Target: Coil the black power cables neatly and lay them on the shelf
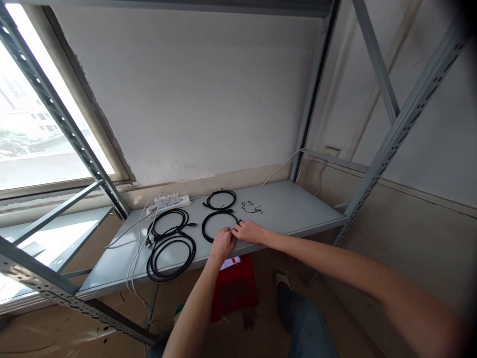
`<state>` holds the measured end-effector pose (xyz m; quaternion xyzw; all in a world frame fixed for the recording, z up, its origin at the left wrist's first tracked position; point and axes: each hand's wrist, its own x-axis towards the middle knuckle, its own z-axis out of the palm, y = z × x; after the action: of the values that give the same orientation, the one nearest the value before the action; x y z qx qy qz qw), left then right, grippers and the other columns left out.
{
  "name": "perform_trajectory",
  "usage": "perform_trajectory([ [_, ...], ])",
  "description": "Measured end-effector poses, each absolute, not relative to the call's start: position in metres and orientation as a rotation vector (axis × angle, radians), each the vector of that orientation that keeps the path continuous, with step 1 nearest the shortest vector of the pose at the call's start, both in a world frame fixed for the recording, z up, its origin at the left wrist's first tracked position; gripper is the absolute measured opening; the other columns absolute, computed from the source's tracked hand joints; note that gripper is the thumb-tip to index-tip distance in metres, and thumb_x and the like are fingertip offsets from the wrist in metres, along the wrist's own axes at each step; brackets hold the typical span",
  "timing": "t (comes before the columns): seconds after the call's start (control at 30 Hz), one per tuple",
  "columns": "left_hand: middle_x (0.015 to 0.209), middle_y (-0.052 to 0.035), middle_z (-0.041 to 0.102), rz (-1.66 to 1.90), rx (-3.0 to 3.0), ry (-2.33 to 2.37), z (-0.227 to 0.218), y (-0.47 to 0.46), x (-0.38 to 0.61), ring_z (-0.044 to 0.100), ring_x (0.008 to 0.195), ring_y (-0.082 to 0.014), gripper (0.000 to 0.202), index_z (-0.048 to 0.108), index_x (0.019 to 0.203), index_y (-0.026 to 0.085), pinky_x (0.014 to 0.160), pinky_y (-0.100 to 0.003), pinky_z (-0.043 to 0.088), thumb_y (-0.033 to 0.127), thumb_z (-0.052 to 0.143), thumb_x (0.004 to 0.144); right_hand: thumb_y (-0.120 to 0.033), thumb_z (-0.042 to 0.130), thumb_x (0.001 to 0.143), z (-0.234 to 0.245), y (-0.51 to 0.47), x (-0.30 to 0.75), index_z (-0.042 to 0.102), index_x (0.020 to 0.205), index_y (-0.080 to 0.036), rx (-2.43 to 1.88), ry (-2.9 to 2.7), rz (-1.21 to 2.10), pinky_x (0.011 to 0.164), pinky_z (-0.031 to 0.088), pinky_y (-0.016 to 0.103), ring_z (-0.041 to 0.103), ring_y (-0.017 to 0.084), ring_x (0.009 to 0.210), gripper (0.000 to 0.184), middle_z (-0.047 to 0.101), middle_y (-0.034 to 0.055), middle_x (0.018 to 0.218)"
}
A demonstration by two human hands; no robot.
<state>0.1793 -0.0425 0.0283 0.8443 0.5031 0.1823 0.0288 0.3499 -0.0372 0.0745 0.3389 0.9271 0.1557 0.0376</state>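
Observation:
A coiled black cable lies near the front edge of a grey metal shelf. My left hand and my right hand both rest on the coil's near right side, fingers pinched on the cable where they meet. A smaller black coil lies just behind it. Two larger black coils lie to the left, one farther back and one at the shelf's front.
A white power strip with white cords sits at the back left. A small tangle of thin black ties lies right of the coils. A red stool stands below the shelf. Steel rack posts frame the shelf; a window is at left.

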Motion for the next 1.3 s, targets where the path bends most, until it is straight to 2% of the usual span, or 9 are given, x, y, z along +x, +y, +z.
perform_trajectory([
  [0.17,0.097,-0.0071,0.066,0.577,2.628,1.513,0.029,-0.043,0.18,0.064,0.093,-0.0207,0.035,0.069,0.099,0.019,0.079,-0.029,0.044,0.031,0.037,0.106,-0.006,0.056,0.082,0.083,-0.035,0.342,0.064,0.077,-0.014,1.508,2.835,-0.074,0.065,0.046,0.027,0.069,0.023,0.077,0.012,0.071,0.0114,0.079],
  [0.33,0.101,-0.0069,0.066,0.551,2.627,1.502,0.03,-0.043,0.179,0.064,0.096,-0.0202,0.029,0.068,0.112,0.021,0.081,-0.029,0.044,0.027,0.04,0.104,-0.015,0.048,0.089,0.07,-0.034,0.341,0.051,0.064,-0.018,2.046,2.368,-1.558,0.047,0.038,0.02,0.061,0.012,0.053,0.025,0.062,0.0025,0.059],
  [0.4,0.102,-0.007,0.066,0.55,2.628,1.5,0.03,-0.044,0.179,0.064,0.097,-0.0204,0.03,0.066,0.116,0.021,0.081,-0.029,0.045,0.028,0.04,0.104,-0.02,0.047,0.093,0.066,-0.032,0.35,0.052,0.069,-0.018,1.994,2.259,-1.826,0.045,0.036,0.019,0.058,0.01,0.049,0.024,0.061,0.0007,0.059],
  [0.47,0.103,-0.0074,0.066,0.558,2.636,1.498,0.03,-0.043,0.179,0.064,0.098,-0.0209,0.032,0.066,0.12,0.021,0.083,-0.029,0.045,0.03,0.039,0.105,-0.026,0.047,0.097,0.063,-0.029,0.366,0.057,0.076,-0.017,2.008,2.404,-1.654,0.046,0.035,0.018,0.058,0.01,0.049,0.025,0.064,0.0008,0.062],
  [0.6,0.104,-0.0084,0.067,0.573,2.642,1.51,0.027,-0.041,0.18,0.064,0.101,-0.0219,0.037,0.063,0.128,0.019,0.086,-0.031,0.047,0.034,0.036,0.106,-0.025,0.042,0.102,0.06,-0.022,0.415,0.062,0.081,-0.016,2.274,2.68,-0.404,0.059,0.036,0.022,0.063,0.015,0.067,0.03,0.069,0.006,0.076],
  [0.67,0.105,-0.0083,0.067,0.57,2.638,1.522,0.026,-0.04,0.181,0.064,0.101,-0.0218,0.038,0.062,0.129,0.019,0.086,-0.031,0.048,0.034,0.036,0.107,-0.027,0.036,0.105,0.055,-0.02,0.437,0.064,0.087,-0.017,2.359,2.565,-0.108,0.061,0.036,0.025,0.064,0.018,0.073,0.035,0.069,0.0071,0.079],
  [1.0,0.096,-0.0081,0.069,0.531,2.714,1.601,0.025,-0.04,0.186,0.066,0.095,-0.0231,0.03,0.057,0.103,0.019,0.083,-0.033,0.046,0.036,0.032,0.108,-0.03,0.027,0.108,0.028,-0.002,0.467,0.063,0.107,-0.016,2.579,2.188,0.174,0.061,0.034,0.029,0.066,0.022,0.071,0.038,0.07,0.01,0.082],
  [1.17,0.08,-0.0064,0.069,0.329,2.664,1.648,0.03,-0.046,0.184,0.067,0.072,-0.022,0.032,0.051,0.11,0.02,0.066,-0.029,0.041,0.039,0.026,0.108,-0.027,0.029,0.107,0.029,0.0,0.467,0.062,0.107,-0.015,2.574,2.165,0.159,0.063,0.036,0.029,0.068,0.022,0.073,0.035,0.071,0.0111,0.083],
  [1.3,0.077,-0.0054,0.066,0.226,2.815,1.353,0.032,-0.062,0.168,0.065,0.068,-0.0208,0.036,0.051,0.107,0.022,0.065,-0.03,0.039,0.043,0.021,0.108,-0.027,0.031,0.107,0.029,0.0,0.467,0.062,0.106,-0.016,2.581,2.158,0.176,0.063,0.037,0.029,0.069,0.023,0.074,0.033,0.072,0.0115,0.083],
])
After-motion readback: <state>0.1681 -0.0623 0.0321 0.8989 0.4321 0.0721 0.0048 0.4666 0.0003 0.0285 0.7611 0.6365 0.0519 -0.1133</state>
